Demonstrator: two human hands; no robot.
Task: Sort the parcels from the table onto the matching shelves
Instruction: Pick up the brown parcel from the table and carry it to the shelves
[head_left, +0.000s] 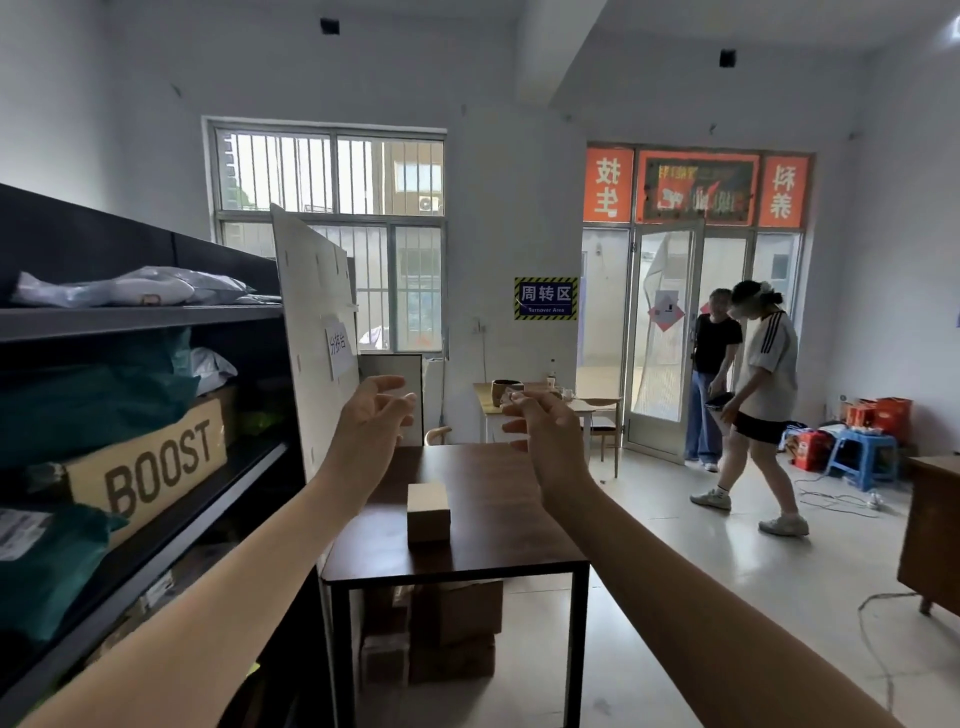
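Note:
A small brown cardboard parcel (428, 512) stands alone on the dark wooden table (498, 540) ahead of me. My left hand (371, 423) and my right hand (543, 426) are stretched out in the air above the table's far half, palms facing each other, fingers loosely spread, holding nothing. The dark shelf unit (140, 317) on my left carries grey and white soft bags (135, 286) on top, teal bags (88, 405) and a box marked BOOST (150, 470) below.
A white board (317, 332) leans at the shelf's end beside the table. Cardboard boxes (452, 634) sit under the table. Two people (748, 395) stand and walk near the glass door at right. A blue stool (862, 457), cables and a wooden desk (930, 525) lie at far right.

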